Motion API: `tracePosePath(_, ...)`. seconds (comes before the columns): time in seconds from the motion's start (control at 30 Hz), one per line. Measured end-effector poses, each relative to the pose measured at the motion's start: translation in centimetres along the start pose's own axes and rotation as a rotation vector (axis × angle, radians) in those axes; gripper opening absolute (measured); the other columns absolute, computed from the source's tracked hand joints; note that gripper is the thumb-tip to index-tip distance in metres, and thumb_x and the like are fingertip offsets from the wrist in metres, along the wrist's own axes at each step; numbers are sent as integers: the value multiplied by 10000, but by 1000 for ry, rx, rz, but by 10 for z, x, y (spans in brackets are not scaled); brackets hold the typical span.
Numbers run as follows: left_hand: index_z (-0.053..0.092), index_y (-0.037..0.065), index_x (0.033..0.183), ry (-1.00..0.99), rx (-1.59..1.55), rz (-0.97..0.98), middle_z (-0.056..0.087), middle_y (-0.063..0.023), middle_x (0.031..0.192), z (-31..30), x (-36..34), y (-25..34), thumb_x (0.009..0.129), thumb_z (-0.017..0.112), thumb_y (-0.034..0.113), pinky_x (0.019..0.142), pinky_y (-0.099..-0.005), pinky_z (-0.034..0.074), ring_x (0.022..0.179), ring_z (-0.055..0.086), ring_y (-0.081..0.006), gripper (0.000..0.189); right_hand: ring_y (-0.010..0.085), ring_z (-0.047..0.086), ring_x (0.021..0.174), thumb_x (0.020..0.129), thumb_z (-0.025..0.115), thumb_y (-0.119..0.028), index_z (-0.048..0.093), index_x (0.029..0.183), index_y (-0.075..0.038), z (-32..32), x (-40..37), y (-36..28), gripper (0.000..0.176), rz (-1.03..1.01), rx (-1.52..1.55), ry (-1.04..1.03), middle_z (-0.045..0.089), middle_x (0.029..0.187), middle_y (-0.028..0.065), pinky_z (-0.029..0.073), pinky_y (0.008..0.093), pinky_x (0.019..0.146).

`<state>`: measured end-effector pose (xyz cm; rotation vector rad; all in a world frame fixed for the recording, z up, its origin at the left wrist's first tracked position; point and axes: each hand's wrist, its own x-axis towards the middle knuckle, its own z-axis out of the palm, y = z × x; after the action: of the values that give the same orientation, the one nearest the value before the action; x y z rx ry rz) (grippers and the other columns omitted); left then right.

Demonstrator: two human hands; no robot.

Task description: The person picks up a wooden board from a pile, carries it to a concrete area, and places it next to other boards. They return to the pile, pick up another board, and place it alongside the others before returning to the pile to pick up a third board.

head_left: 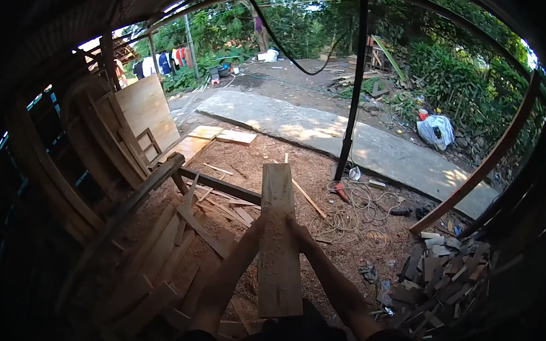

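A thick wooden plank (279, 256) points away from my body, dotted with small wood shavings on its upper face. Along its left edge, my left hand (259, 225) grips it. My right hand (297, 230) holds the opposite edge at about the same distance out. The plank's underside hides most of the fingers of both hands. Beyond the left hand, a dark wooden beam (221, 185) runs behind the plank.
Sawdust covers the floor, with loose boards (159, 238) at left and coiled rope (355, 212) at right. Offcuts are heaped (445, 279) at lower right. A dark post (353, 92) stands before a concrete strip (320, 128). A plywood sheet (147, 109) leans at left.
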<state>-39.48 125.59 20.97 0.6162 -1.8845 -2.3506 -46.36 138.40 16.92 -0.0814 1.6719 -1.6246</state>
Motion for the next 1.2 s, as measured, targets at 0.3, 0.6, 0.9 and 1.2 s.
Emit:
tracePosePath(0.3, 366, 32, 1229, -316, -343, -67, 502, -111, 1112, 103, 38, -69, 846, 367, 515, 830, -354, 439, 960, 528, -205, 617, 221, 562, 862, 743, 515, -579, 497, 1022, 119, -132, -36, 19, 752, -21, 189, 52, 557, 974, 176, 459, 296, 733)
tracePosePath(0.6, 339, 13, 1238, -444, -365, -106, 477, -144, 1147, 291, 102, -76, 858, 339, 505, 859, -360, 428, 1010, 505, -242, 621, 201, 576, 708, 754, 559, -505, 542, 925, 123, -308, -76, -20, 651, -80, 290, 221, 589, 839, 147, 467, 309, 639)
tracePosePath(0.9, 348, 6, 1229, -536, -262, -205, 490, -148, 1137, 391, 130, -39, 859, 379, 467, 860, -344, 428, 987, 523, -237, 592, 190, 565, 701, 737, 572, -520, 548, 925, 119, -404, -68, -36, 666, -129, 391, 306, 584, 838, 146, 465, 311, 633)
tracePosePath(1.2, 354, 5, 1225, -607, -309, -193, 507, -145, 1110, 437, 187, -37, 861, 377, 462, 834, -364, 444, 967, 534, -243, 584, 214, 579, 783, 781, 522, -505, 508, 1023, 96, -461, -41, -57, 648, -117, 354, 349, 581, 919, 148, 472, 312, 701)
